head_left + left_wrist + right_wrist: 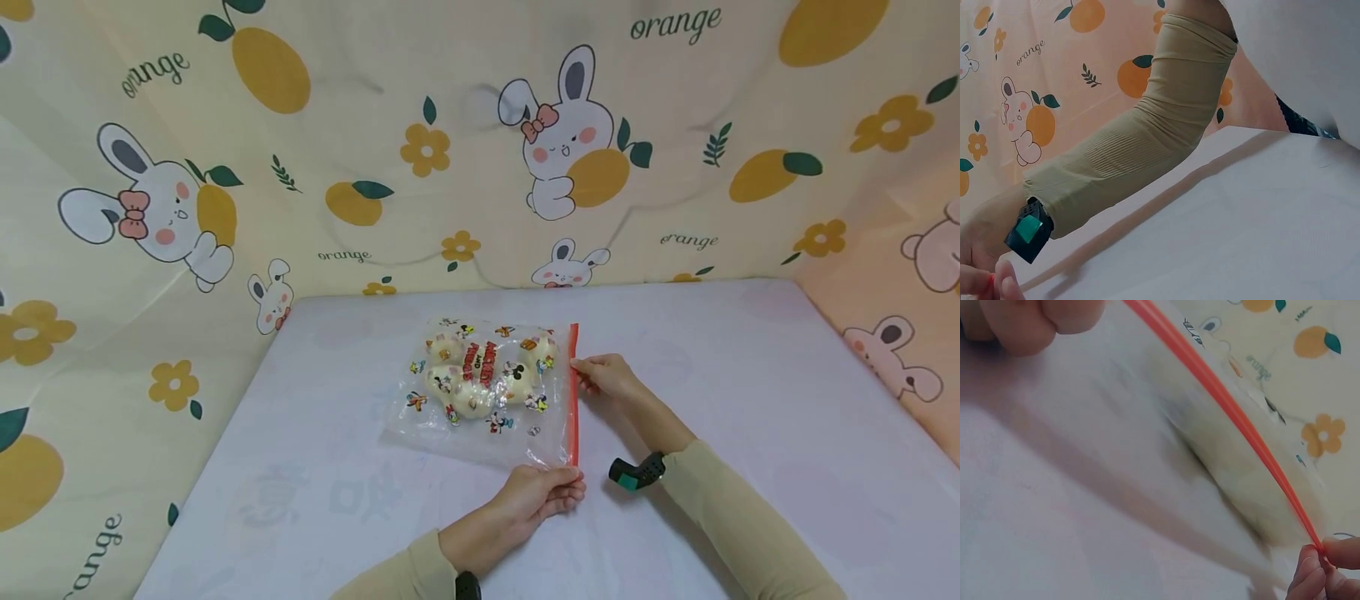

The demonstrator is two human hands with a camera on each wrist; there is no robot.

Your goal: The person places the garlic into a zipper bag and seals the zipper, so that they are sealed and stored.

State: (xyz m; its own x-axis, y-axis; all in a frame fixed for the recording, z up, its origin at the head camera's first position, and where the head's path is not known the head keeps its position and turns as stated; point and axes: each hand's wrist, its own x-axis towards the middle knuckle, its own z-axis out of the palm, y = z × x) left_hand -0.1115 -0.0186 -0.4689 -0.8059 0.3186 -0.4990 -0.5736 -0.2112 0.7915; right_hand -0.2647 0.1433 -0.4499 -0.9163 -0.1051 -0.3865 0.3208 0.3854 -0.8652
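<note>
A clear plastic zip bag [405,425] with cartoon prints and a red closure strip [574,400] lies flat on the white table. Several pale, rounded items [472,400] sit inside it, their kind blurred by the printed film. My left hand [528,500] pinches the near end of the red strip between thumb and fingers. At the strip's upper part, my right hand [611,379] grips the edge with its fingertips. The strip [1222,403] runs taut between both hands in the right wrist view, and the bag bulges behind it.
The white-covered table [322,500] extends around the bag. Behind it hangs a cream curtain [465,100] printed with rabbits and oranges; a pinkish one [900,275] hangs at the right. A black wrist camera [637,473] with a green patch sits under the right wrist.
</note>
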